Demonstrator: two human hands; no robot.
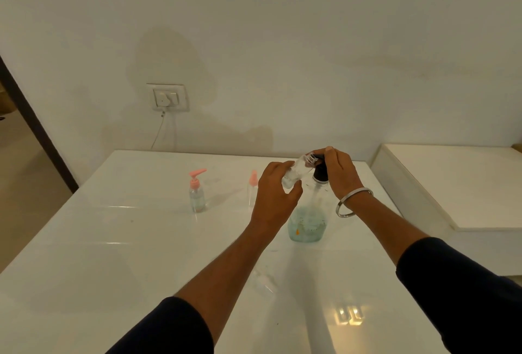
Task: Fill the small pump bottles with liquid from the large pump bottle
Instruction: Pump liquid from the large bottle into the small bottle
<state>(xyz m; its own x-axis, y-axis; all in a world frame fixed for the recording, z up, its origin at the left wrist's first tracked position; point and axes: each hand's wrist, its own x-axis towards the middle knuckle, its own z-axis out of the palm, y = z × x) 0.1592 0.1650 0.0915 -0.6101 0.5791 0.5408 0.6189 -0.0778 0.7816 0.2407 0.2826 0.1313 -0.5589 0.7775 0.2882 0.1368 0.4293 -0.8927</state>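
Small pump bottle point(293, 174) tilted, open neck at large pump bottle's point(308, 221) nozzle, right half of worktop point(118, 255).
Left hand point(275, 192) grips its body; looks light, slippery, rigid plastic. Right hand point(339, 170) curled over black pump head point(320, 174). Capped pink-pump bottle point(197, 194) near far-left edge.

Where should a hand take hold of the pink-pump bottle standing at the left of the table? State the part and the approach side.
Grip the pink-pump bottle round its clear body, below the pink collar. Come from the near side, level with the table: it stands upright and apart from the rest, and its spout points right, so the top gives a poor hold.
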